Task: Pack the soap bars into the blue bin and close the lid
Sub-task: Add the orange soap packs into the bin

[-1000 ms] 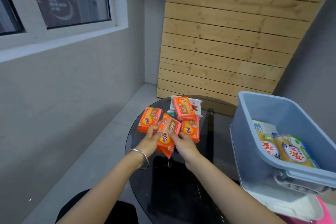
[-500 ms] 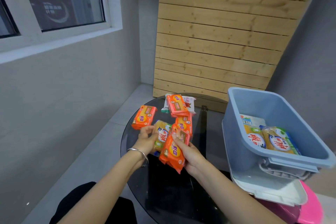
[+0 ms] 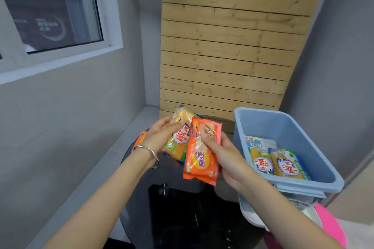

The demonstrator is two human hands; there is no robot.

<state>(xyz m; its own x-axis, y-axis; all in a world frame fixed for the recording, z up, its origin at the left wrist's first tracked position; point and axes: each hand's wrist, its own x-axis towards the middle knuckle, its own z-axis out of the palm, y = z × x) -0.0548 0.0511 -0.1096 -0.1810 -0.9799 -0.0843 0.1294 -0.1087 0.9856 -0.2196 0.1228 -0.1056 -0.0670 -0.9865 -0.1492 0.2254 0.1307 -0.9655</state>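
Holding soap in both hands above the dark round desk [image 3: 182,218]: left hand [image 3: 159,135] w/ a silver bangle [image 3: 148,150] on the wrist has its grip clenched around a yellow soap pack [image 3: 179,137] w/ green-and-blue edges, thumb across the front; right hand [image 3: 224,157] grips an orange soap pack [image 3: 200,153], fingers [image 3: 206,139] over its upper half, pack hanging roughly upright. Orange pack overlaps the yellow one's right edge, touching it. Another orange pack [image 3: 141,137] peeks out just behind the left wrist, lying on the desk. Blue bin [image 3: 323,147] sits to the right of the hands, open, near the right forearm; inside on the bottom lie two yellow packs [image 3: 281,161] side by side, plus a white-labelled item [image 3: 255,141] behind them. Pale lid [image 3: 253,216] lies under the bin's near end, w/ a pink object [image 3: 332,226] below that. Wood-slat panel [image 3: 232,46] stands behind the desk; window [image 3: 50,16] upper left.
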